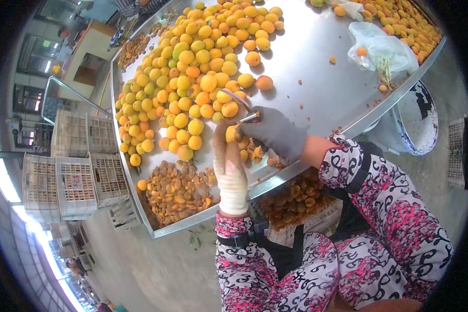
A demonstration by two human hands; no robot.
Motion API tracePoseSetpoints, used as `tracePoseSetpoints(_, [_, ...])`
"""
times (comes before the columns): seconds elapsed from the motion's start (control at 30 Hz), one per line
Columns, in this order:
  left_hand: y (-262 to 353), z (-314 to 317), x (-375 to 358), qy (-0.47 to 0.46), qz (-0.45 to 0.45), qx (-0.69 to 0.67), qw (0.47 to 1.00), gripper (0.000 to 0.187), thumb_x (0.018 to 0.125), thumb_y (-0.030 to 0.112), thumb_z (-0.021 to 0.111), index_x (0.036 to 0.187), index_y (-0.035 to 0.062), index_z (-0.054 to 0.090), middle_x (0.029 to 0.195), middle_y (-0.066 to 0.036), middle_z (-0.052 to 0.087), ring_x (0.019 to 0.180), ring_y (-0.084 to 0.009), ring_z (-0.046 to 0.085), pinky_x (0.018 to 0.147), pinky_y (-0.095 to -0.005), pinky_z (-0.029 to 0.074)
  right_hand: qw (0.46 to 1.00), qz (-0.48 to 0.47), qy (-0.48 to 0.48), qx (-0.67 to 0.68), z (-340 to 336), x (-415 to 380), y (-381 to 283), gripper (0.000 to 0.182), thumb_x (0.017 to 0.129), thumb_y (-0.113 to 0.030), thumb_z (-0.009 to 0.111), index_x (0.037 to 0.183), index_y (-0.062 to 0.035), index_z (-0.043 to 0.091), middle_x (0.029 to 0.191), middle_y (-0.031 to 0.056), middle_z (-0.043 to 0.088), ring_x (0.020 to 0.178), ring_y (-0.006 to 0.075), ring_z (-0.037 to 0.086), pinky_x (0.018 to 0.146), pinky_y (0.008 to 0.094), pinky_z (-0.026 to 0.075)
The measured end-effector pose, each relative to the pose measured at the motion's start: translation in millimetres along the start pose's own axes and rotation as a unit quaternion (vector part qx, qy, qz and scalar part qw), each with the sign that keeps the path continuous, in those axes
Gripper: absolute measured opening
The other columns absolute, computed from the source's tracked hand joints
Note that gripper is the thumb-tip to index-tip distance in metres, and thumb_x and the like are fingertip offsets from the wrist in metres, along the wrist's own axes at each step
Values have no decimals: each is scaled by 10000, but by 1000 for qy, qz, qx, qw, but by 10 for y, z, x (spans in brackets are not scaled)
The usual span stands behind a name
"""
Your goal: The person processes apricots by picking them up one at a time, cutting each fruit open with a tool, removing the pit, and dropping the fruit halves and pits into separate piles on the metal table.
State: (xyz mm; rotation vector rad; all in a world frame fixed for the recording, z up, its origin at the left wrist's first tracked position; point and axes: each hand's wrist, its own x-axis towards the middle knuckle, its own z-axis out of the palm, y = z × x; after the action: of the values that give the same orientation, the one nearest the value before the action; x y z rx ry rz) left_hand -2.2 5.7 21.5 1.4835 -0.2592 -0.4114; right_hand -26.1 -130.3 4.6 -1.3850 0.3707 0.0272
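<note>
My left hand (229,169), in a white glove with brown-stained fingers, is closed around a yellow-orange apricot (231,133). Against that fruit rests my right hand (275,130) in a grey glove, its fingers wrapped round a small knife with a curved blade (236,98). The blade points up and left, over the whole apricots (192,67) heaped on the metal table (307,67). Cut apricot pieces (255,152) lie just below my right hand, partly hidden by it. To the left of my left hand spreads a pile of brown apricot pits (174,190).
A crate of apricot halves (296,200) stands under the table's near edge. At the right are a clear plastic bag (379,47), more apricots (400,26) and a white bucket (413,119). Stacked plastic crates (75,179) stand left. Another person (135,6) is at the far edge.
</note>
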Motion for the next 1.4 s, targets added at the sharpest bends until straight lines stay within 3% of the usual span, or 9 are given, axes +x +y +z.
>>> tracePoseSetpoints(0.07, [-257,-135,67,5,268,370,890,418,920,214,408,1273,-9,435,1136,-61,520,934,-113,513,748,-222,429,993,-51,24,-100,9,24,60,311,786,-270,599,939,1,607,768,119,633,710,246,619,621,357,481])
tracePoseSetpoints(0.1, [-351,-155,89,9,122,76,990,379,953,217,373,1227,-19,485,1098,-80,557,928,-123,531,720,-229,443,973,-102,46,-199,16,34,81,298,778,-262,593,931,-6,601,785,156,632,749,306,624,652,399,482])
tracePoseSetpoints(0.33, [-602,-338,131,-112,71,137,982,254,887,17,416,1120,-25,508,1062,-102,572,839,-181,572,736,-253,469,921,-128,39,-366,43,79,141,280,753,-290,604,856,-30,584,827,203,611,787,380,589,696,446,463])
tracePoseSetpoints(0.53, [-415,-269,107,-104,-118,-309,938,398,907,231,540,1207,-18,459,1074,-80,557,934,-166,554,806,-266,469,997,-62,53,-13,-106,176,-172,288,787,-291,575,769,-4,567,680,99,600,629,212,608,559,330,474])
tracePoseSetpoints(0.57, [-462,-211,157,-77,74,71,992,448,902,296,544,1212,-15,457,1064,-95,557,929,-180,556,792,-269,481,991,-61,22,116,-160,170,-244,237,820,-253,518,796,-21,559,650,46,543,559,138,520,500,265,404])
tracePoseSetpoints(0.67, [-406,-107,99,-80,60,132,986,390,781,-96,571,1128,60,481,1007,-85,575,886,-201,583,741,-283,485,960,-118,6,253,-145,142,-390,237,895,-219,410,771,-50,520,604,1,474,482,80,446,438,213,341])
tracePoseSetpoints(0.73, [-498,14,95,-7,-109,-217,970,367,778,-95,577,1095,67,490,980,-75,603,857,-196,604,687,-290,492,972,-175,7,157,-108,104,-423,266,917,-235,401,764,-49,514,611,11,474,492,80,450,447,211,345])
tracePoseSetpoints(0.83, [-480,28,41,-13,126,316,940,393,725,-4,698,1047,66,483,998,-106,616,875,-252,633,685,-328,500,960,-243,41,129,-13,87,-393,161,908,-147,455,861,-19,541,645,21,490,524,84,460,484,212,379])
tracePoseSetpoints(1.4, [-527,25,-35,-52,72,149,985,451,802,-72,566,1218,46,440,1003,-78,596,919,-197,587,778,-280,498,934,-78,35,347,19,71,-343,313,862,-285,592,622,-119,479,466,-34,376,368,73,335,356,237,256])
